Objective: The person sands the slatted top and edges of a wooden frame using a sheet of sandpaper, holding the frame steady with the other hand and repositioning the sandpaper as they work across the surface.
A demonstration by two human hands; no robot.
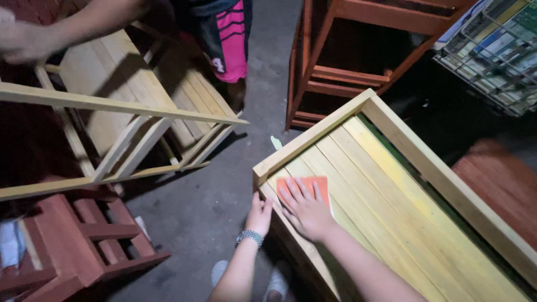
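Observation:
My right hand (305, 206) lies flat, fingers spread, on an orange sheet of sandpaper (323, 184) pressed against the yellow slatted surface of a pale wooden frame (391, 190), near its front-left corner. My left hand (259, 213), with a wristwatch on the wrist, grips the outer edge of that frame just below the corner. The sandpaper is mostly covered by my right hand.
Another person in pink-and-black shorts (230, 39) stands at the top, with a hand (25, 42) on an unpainted wooden rack (128, 112). Red-brown wooden furniture (84, 235) stands at lower left and another piece (347, 67) at top centre. A wire crate (492, 50) is at top right. The floor is grey concrete (201, 207).

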